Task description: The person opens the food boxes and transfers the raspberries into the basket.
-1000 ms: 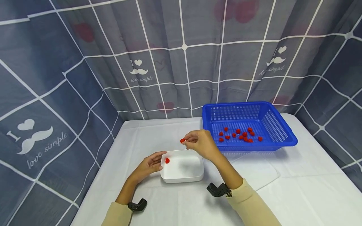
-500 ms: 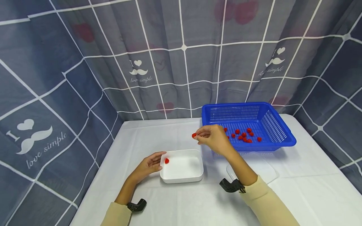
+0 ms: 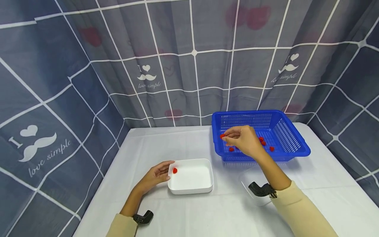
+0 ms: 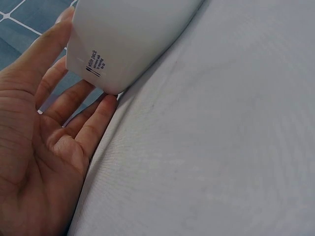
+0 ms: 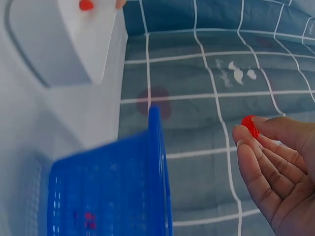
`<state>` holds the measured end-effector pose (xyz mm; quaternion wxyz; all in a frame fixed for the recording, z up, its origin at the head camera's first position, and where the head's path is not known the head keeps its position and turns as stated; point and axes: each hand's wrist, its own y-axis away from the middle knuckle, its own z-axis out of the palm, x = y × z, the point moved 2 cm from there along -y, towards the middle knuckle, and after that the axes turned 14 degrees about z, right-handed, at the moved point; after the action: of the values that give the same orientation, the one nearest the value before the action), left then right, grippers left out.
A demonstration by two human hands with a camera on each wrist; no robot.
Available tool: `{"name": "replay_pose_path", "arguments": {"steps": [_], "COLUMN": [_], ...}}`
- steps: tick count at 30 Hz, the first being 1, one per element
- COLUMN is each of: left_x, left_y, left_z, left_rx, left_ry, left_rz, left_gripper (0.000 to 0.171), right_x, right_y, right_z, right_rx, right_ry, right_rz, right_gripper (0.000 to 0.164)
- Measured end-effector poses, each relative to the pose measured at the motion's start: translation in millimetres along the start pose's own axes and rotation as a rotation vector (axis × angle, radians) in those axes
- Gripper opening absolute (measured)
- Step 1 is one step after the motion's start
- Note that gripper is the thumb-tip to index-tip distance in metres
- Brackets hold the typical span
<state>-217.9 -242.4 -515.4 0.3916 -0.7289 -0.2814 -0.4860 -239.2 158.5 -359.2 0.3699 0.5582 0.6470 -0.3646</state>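
The left hand (image 3: 155, 175) rests its thumb and fingertips against the left end of a white plastic container (image 3: 190, 189), which stands on the table. Printed lettering shows on the container's wall in the left wrist view. One raspberry (image 3: 175, 170) lies inside, near its left wall. Over the left part of a blue basket (image 3: 217, 144), the right hand (image 3: 246, 141) pinches another raspberry (image 5: 250, 126) between thumb and fingertips. Several more raspberries (image 3: 263, 142) lie on the basket floor, some hidden behind the right hand.
A clear plastic lid (image 3: 247, 186) lies on the white tablecloth (image 3: 154, 141) under the right forearm, in front of the basket. A checked grey-blue curtain (image 3: 177, 72) hangs behind the table and along both sides.
The right hand has carried its pinched raspberry rightward, from over the white container to over the blue basket. The left hand and the container have stayed in place.
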Motion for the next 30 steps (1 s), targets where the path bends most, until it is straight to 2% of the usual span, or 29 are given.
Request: {"name": "replay_pose_path", "arguments": {"steps": [5,12,22,30], "left_x": [0.1,0.5,1.5,1.4], "left_y": [-0.1,-0.3,-2.0,-1.5], "left_z": [-1.3,-1.0,-0.2,-0.5], "left_rx": [-0.002,0.000,0.007,0.006], "left_ry": [0.005,0.018,0.009,0.004], "left_rz": [0.002,-0.002,-0.015,-0.014], "left_gripper": [0.059,0.059,0.058,0.058], "right_x": [10,31,60,75], "right_y": [-2,-8,-9,-14], "right_z": [-17,-35,-68,-90], "right_rx": [0.040,0.042,0.061,0.077], "right_ry": [0.068,0.106,0.159,0.195], "right_rz": [-0.018,-0.024,0.040,0.031], "right_gripper": [0.018,0.018,0.019,0.019]}}
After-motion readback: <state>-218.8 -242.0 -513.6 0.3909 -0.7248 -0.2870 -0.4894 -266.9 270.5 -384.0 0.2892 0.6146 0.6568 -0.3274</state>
